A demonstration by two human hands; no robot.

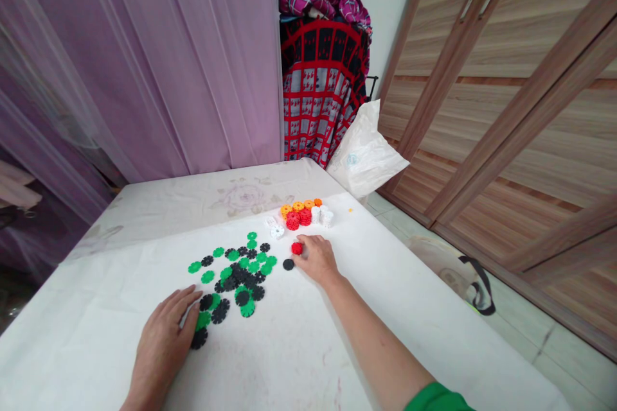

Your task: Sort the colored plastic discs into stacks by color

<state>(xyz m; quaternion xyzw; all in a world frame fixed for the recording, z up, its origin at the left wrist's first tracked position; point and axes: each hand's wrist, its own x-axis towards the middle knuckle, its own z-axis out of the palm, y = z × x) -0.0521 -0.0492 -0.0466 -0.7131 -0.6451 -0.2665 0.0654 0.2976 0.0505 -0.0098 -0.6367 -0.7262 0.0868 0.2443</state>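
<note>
On the white tablecloth lies a loose spread of notched green discs [247, 308] and notched black discs [220, 311], flat plastic pieces that partly overlap. My left hand [166, 331] rests at the near left edge of this spread, fingers stretched out, touching or almost touching the closest pieces. With its thumb and fingers my right hand [317, 258] grips a small red disc stack [296, 248]; how many pieces it has I cannot tell. A single black disc [288, 264] lies just left of that hand. Beyond it stand red stacks [292, 221], orange stacks [298, 206] and white stacks [326, 216].
The table [270, 359] has its right edge beside my right forearm. A white plastic bag [366, 154] hangs at the far right corner. Purple curtains [193, 64] border the far left side, and a wooden wardrobe [520, 109] stands on the right.
</note>
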